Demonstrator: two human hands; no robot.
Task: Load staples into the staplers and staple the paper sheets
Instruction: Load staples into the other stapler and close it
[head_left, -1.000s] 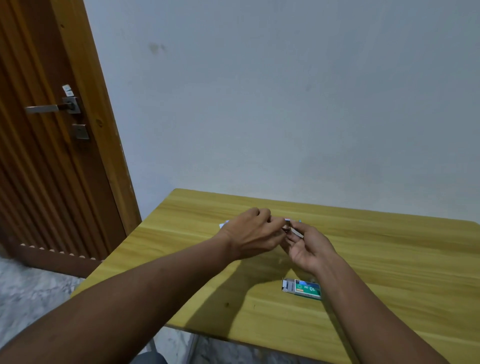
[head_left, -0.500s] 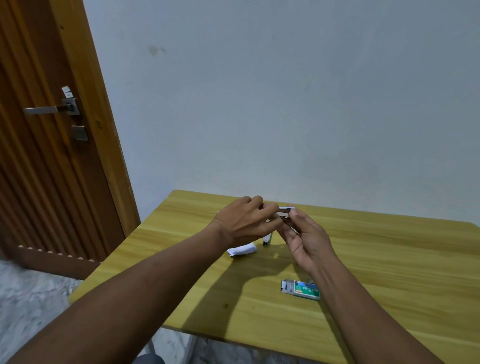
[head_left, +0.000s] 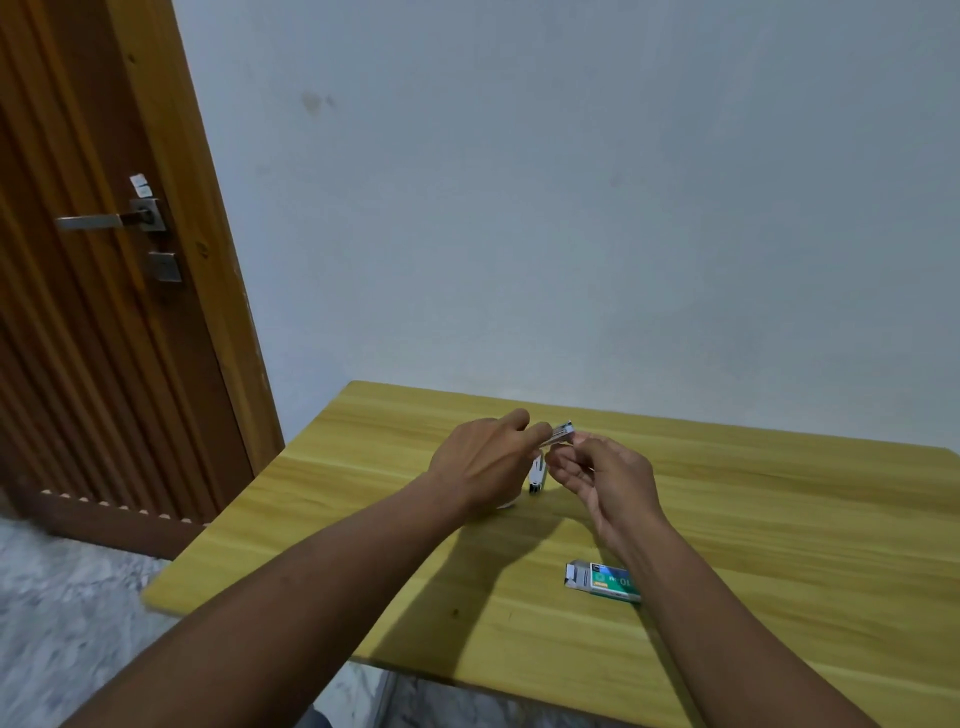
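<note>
Door (head_left: 104, 312) far left. L hand (head_left: 483, 462) pinches stapler (head_left: 562, 433) above bench (head_left: 779, 519); part hangs below. R hand (head_left: 608, 475) touches it, grip half curled, holding unclear. Staple box (head_left: 602, 581) near R wrist. Stapler: small, stiff, light; hold by sides.

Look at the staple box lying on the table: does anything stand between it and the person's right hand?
Nothing visible does. The staple box lies on the bare wooden table, partly hidden behind the right forearm. The right hand is raised farther back, meeting the left hand at a small metal piece.
</note>
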